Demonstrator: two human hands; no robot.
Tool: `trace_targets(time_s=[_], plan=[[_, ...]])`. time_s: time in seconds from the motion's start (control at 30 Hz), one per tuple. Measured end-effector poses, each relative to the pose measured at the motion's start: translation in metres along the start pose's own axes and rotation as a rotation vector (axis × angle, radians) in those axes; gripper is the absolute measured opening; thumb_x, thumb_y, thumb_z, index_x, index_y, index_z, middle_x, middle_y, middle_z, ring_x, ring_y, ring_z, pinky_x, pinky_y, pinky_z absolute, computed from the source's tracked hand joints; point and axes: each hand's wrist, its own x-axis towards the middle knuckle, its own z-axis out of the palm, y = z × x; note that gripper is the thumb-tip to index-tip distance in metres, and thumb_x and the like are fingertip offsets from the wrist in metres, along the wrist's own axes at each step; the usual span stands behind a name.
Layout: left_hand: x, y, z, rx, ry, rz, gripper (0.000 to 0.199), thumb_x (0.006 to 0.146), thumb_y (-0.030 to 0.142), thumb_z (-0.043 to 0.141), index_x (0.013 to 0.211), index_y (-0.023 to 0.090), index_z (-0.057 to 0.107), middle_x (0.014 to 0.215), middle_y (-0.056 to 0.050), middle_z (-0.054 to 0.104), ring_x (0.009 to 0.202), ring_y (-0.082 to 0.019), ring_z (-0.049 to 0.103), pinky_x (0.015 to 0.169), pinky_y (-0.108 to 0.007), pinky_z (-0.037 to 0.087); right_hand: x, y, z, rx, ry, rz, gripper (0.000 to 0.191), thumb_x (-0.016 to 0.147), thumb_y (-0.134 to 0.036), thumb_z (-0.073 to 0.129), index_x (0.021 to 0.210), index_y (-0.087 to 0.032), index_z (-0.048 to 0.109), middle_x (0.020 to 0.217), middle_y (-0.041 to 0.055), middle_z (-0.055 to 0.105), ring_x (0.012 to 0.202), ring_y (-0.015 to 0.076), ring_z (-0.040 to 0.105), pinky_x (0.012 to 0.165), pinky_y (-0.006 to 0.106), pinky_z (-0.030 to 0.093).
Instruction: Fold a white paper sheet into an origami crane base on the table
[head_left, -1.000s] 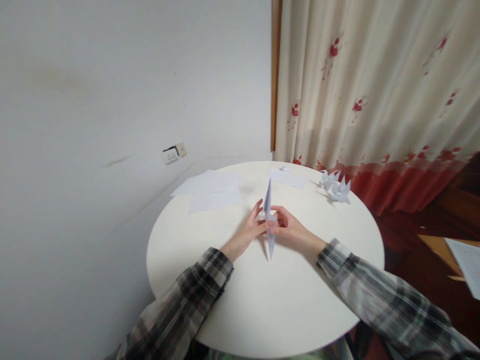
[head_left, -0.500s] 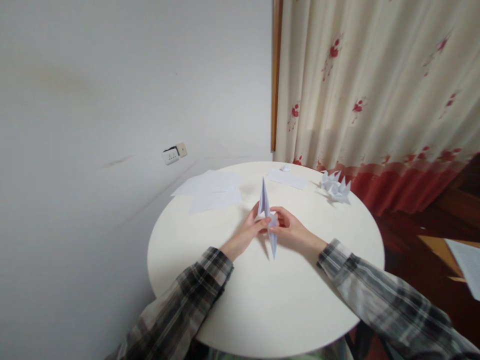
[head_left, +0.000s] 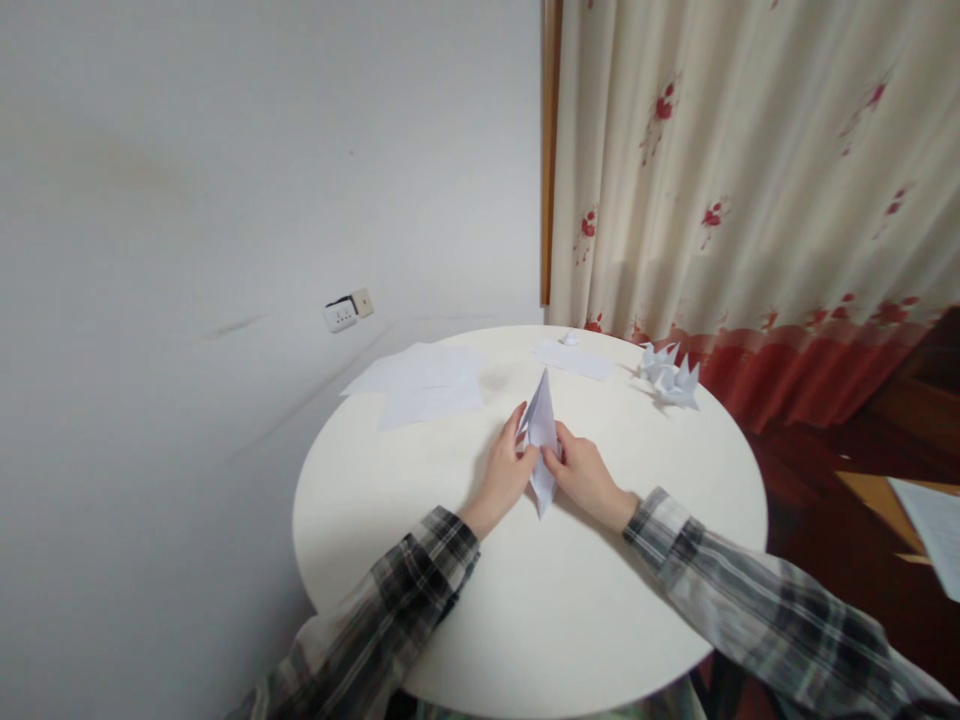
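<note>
A white folded paper (head_left: 541, 425), long and diamond-shaped with pointed ends, is held upright-leaning over the middle of the table. My left hand (head_left: 510, 465) grips its left edge, thumb on the near face and fingers behind. On the right edge, my right hand (head_left: 581, 468) pinches it the same way, its thumb close to the left one. Parts of the fingers on both hands are hidden behind the paper.
The round white table (head_left: 570, 620) carries loose white sheets (head_left: 427, 380) at the back left. Another sheet (head_left: 574, 360) with a small crumpled paper piece (head_left: 570, 339) lies at the back. Folded paper cranes (head_left: 675, 382) stand at the right, near the curtain (head_left: 720, 270).
The folded paper has turned so that a broader face shows, and its tip has shifted right and slightly lower. Both hands now hold it by opposite edges.
</note>
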Motion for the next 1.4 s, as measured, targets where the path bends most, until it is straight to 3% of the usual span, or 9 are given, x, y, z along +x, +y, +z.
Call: trace_targets(time_s=[0.2, 0.4, 0.63, 0.8, 0.97, 1.07, 1.23, 1.4], plan=[[0.002, 0.007, 0.000, 0.126, 0.130, -0.017, 0.050, 0.074, 0.009, 0.049, 0.123, 0.019, 0.048, 0.126, -0.006, 0.053, 0.118, -0.024, 0.046, 0.105, -0.036, 0.028, 0.000, -0.009, -0.003, -0.156, -0.009, 0.060, 0.031, 0.083, -0.023, 0.041, 0.112, -0.015, 0.048, 0.072, 0.0059, 0.065, 0.063, 0.0187, 0.059, 0.056, 0.025, 0.034], [0.000, 0.000, 0.002, 0.100, 0.009, 0.048, 0.046, 0.077, 0.011, 0.047, 0.121, 0.019, 0.052, 0.120, -0.005, 0.058, 0.111, -0.024, 0.052, 0.102, -0.036, 0.033, 0.007, -0.003, -0.006, -0.165, 0.029, 0.172, 0.029, 0.084, -0.035, 0.044, 0.105, -0.016, 0.053, 0.080, 0.0094, 0.067, 0.070, 0.0210, 0.061, 0.058, 0.026, 0.035], [0.003, -0.003, -0.001, 0.039, 0.020, 0.038, 0.045, 0.078, 0.011, 0.046, 0.122, 0.017, 0.053, 0.126, -0.005, 0.054, 0.113, -0.022, 0.051, 0.102, -0.035, 0.033, 0.011, 0.010, -0.006, -0.088, 0.051, 0.150, 0.027, 0.084, -0.024, 0.041, 0.103, -0.015, 0.059, 0.088, 0.0101, 0.068, 0.077, 0.0231, 0.062, 0.064, 0.028, 0.040], [0.006, -0.001, -0.005, -0.004, 0.034, -0.029, 0.043, 0.075, 0.011, 0.048, 0.117, 0.016, 0.058, 0.116, -0.004, 0.062, 0.105, -0.023, 0.056, 0.095, -0.034, 0.040, 0.009, 0.010, -0.007, -0.021, 0.091, 0.066, 0.034, 0.085, -0.020, 0.038, 0.112, -0.022, 0.058, 0.087, 0.0042, 0.070, 0.072, 0.0188, 0.063, 0.062, 0.026, 0.041], [0.007, 0.002, -0.007, 0.243, 0.104, -0.019, 0.029, 0.077, 0.019, 0.053, 0.102, 0.015, 0.066, 0.096, -0.009, 0.069, 0.086, -0.027, 0.063, 0.082, -0.035, 0.045, 0.003, 0.001, -0.004, -0.177, 0.046, -0.008, 0.038, 0.086, -0.023, 0.038, 0.120, -0.021, 0.053, 0.075, 0.0053, 0.070, 0.064, 0.0196, 0.062, 0.058, 0.025, 0.039], [0.008, 0.002, -0.010, 0.357, 0.137, -0.008, 0.022, 0.077, 0.021, 0.054, 0.090, 0.015, 0.070, 0.085, -0.010, 0.071, 0.080, -0.028, 0.063, 0.077, -0.035, 0.045, 0.003, 0.000, -0.004, -0.192, 0.045, 0.016, 0.039, 0.086, -0.023, 0.038, 0.123, -0.019, 0.050, 0.075, 0.0057, 0.069, 0.064, 0.0194, 0.062, 0.058, 0.025, 0.039], [0.009, 0.007, -0.016, 0.317, 0.082, 0.012, 0.034, 0.067, 0.003, 0.047, 0.087, 0.017, 0.071, 0.079, -0.003, 0.071, 0.076, -0.023, 0.062, 0.071, -0.028, 0.047, 0.007, 0.006, -0.006, -0.047, 0.102, 0.098, 0.035, 0.082, -0.019, 0.040, 0.112, -0.019, 0.056, 0.082, 0.0055, 0.069, 0.072, 0.0193, 0.062, 0.063, 0.026, 0.041], [0.012, 0.010, -0.019, 0.329, 0.158, -0.061, 0.029, 0.067, 0.003, 0.048, 0.079, 0.014, 0.072, 0.078, -0.005, 0.072, 0.075, -0.025, 0.062, 0.069, -0.031, 0.047, 0.009, 0.012, -0.005, 0.079, 0.140, 0.125, 0.034, 0.080, -0.020, 0.040, 0.108, -0.017, 0.060, 0.085, 0.0058, 0.068, 0.076, 0.0195, 0.061, 0.066, 0.027, 0.043]])
